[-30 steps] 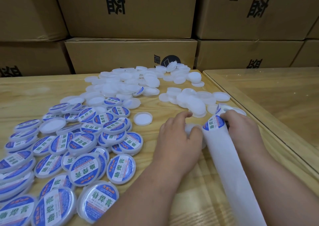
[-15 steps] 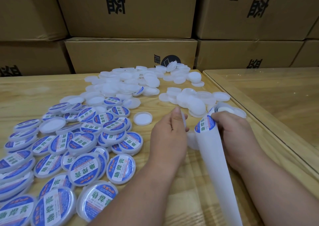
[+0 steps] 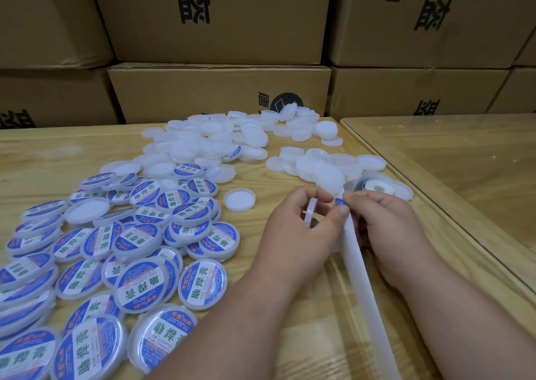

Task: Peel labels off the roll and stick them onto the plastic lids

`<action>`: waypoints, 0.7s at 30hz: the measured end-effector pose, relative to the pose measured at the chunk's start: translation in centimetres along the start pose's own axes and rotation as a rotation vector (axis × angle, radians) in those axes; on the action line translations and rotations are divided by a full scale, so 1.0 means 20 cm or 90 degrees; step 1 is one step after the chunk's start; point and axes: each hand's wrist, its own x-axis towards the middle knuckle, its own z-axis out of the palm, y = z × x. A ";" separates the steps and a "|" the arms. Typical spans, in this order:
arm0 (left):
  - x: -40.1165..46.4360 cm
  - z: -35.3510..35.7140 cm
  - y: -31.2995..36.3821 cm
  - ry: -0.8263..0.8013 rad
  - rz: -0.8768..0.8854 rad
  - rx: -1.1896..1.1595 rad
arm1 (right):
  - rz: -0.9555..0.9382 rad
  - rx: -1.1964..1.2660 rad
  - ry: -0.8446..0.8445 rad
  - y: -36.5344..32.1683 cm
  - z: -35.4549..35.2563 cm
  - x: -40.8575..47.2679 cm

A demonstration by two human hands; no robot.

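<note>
A worker's left hand (image 3: 295, 228) holds a blank plastic lid (image 3: 310, 213) on edge above the wooden table (image 3: 261, 188), fingers curled over its top and thumb reaching toward the other hand, so that the lid's flat faces look left and right and only its thin rim shows. The right hand (image 3: 385, 228) pinches the top end of the white backing strip (image 3: 365, 289), where a blue label (image 3: 341, 202) (only a sliver is visible) sits between the two hands' fingertips; whether the left thumb touches it cannot be told. The strip's long axis runs from the fingertips toward the viewer and slightly right, leaving the picture at the bottom edge. The label roll (image 3: 372, 184) lies flat on the table just beyond the right hand, against a cluster of blank lids (image 3: 316, 168). A larger spread of unlabelled lids (image 3: 208, 144) lies farther back, one open lid (image 3: 240, 199) sits alone near the left hand, and labelled lids (image 3: 139, 243) cover the table's left side. Cardboard boxes (image 3: 220, 95) are stacked behind.
</note>
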 end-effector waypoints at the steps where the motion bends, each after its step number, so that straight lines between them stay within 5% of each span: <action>1: 0.00 0.00 0.00 -0.001 -0.004 -0.004 | 0.002 0.002 0.001 0.00 0.00 0.00; 21: 0.01 0.01 0.01 0.005 -0.019 -0.008 | -0.044 -0.047 -0.038 0.02 0.00 0.01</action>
